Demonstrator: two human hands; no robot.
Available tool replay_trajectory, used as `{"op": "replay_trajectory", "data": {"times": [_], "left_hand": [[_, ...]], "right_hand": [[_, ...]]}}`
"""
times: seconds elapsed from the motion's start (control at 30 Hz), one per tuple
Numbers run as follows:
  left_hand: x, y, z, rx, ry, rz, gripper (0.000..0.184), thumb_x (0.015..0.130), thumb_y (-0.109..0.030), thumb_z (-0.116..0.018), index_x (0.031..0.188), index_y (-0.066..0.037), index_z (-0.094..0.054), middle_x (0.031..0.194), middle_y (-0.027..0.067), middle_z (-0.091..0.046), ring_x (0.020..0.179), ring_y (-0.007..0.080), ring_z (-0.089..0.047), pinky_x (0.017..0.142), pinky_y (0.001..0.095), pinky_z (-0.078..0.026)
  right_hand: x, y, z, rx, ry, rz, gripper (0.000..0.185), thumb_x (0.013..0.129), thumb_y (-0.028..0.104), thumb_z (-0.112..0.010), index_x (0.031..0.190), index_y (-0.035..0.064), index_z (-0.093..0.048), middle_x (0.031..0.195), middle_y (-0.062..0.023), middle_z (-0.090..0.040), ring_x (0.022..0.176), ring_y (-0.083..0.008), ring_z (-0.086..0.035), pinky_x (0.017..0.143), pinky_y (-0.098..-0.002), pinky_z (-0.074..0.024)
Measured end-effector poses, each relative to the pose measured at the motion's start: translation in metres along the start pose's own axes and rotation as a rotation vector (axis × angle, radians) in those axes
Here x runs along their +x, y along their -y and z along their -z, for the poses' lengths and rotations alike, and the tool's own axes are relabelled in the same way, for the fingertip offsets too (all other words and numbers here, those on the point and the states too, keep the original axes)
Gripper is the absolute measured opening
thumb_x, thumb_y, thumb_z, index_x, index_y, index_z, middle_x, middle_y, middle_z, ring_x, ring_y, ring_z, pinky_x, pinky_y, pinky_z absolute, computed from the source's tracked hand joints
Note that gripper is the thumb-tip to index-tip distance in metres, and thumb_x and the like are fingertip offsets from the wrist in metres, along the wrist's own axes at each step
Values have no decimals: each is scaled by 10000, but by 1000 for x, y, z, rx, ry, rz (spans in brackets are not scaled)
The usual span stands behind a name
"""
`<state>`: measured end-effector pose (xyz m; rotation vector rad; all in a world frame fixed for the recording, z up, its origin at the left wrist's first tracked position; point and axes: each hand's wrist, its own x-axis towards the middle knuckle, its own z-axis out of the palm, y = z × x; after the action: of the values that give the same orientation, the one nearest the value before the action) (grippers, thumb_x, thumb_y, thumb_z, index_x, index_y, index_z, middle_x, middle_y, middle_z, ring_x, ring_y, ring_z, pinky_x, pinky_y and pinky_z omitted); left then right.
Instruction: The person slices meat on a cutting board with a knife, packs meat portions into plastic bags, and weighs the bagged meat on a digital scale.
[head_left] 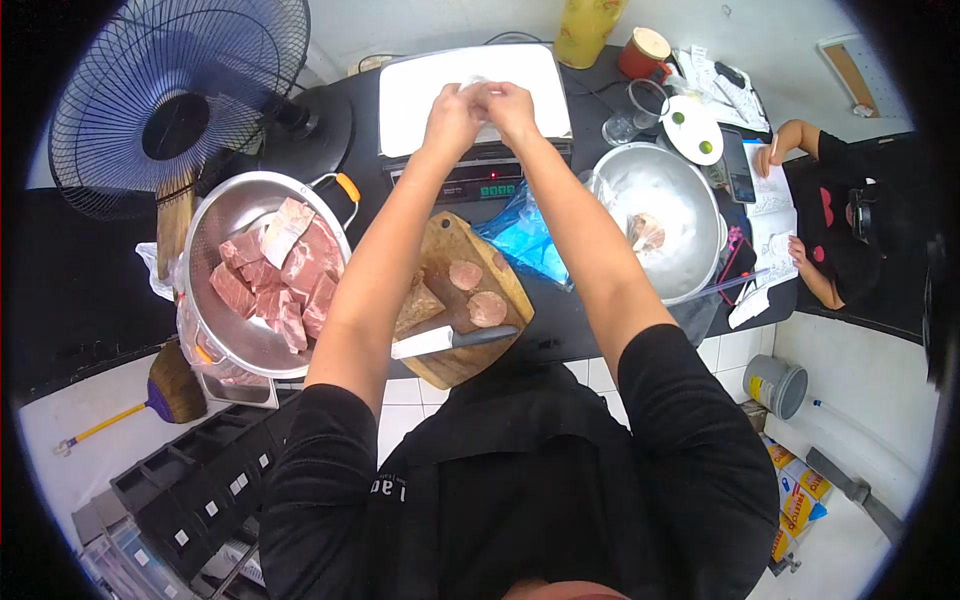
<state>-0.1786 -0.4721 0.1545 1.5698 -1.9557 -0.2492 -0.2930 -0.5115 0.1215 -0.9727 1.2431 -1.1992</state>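
Note:
Above the white scale plate (pixel 405 100), my left hand (pixel 455 120) and my right hand (pixel 507 108) come together with closed fingers around a small clear plastic bag (pixel 480 84); its contents are hard to make out. Below the scale's lit display lies a wooden cutting board (pixel 445 240) with two round meat slices (pixel 487 309), a larger meat piece (pixel 418 306) and a knife (pixel 450 341). Raw meat chunks (pixel 290 270) fill a steel colander (pixel 205 210) on the left. On the right, a steel bowl (pixel 690 200) holds a bagged piece of meat (pixel 646 232).
Blue plastic bags (pixel 528 238) lie between board and bowl. A large fan (pixel 180 110) stands at the left. Behind the bowl are a glass (pixel 622 125), a plate (pixel 692 128) with green fruit and a red mug (pixel 643 55). Another person (pixel 840 200) sits at right by an open notebook (pixel 768 190).

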Motion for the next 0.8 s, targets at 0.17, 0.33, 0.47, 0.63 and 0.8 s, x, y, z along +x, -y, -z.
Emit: {"op": "replay_trajectory", "data": {"times": [0.17,0.33,0.47,0.63,0.8], "left_hand": [[-12,-17,46,-45,43,-4,359,860,-273,-619,1210,-202,-650,1226,348,-515,1178,436,-513,982,454,-436],[-13,-11,105,-134,-175,37,396,861,-363,-624,1167,-115,-662,1272,250,-531,1124,379,-560,938,423,-459],[-13,-22,122,-262,-212,129,436,825,-376,-664,1169,-109,-658,1258,229,-544,1093,366,-568,968,417,-438],[-17,-31,131,-116,-292,-15,390,806,-210,-704,1136,-14,-634,1149,218,-578,1072,366,-564,936,392,-449],[-23,-29,140,-109,-304,-29,385,801,-204,-707,1113,9,-635,1139,212,-583,1088,367,-553,954,390,-435]], "right_hand": [[1,16,28,-597,-42,286,297,859,187,-643,1018,-61,-680,839,-145,-704,738,-216,-701,609,-295,-542],[-43,55,82,-307,-37,41,257,895,215,-603,997,-4,-691,851,-93,-701,694,-152,-678,523,-265,-524],[-54,53,93,-350,-46,46,283,877,237,-626,1027,3,-681,870,-81,-705,684,-137,-659,516,-246,-481],[-68,45,86,-326,-130,144,270,860,237,-663,995,4,-689,830,-71,-708,651,-118,-651,492,-242,-468],[-76,40,78,-356,-146,153,225,826,234,-715,922,31,-710,783,-70,-709,592,-114,-638,507,-246,-476]]}}
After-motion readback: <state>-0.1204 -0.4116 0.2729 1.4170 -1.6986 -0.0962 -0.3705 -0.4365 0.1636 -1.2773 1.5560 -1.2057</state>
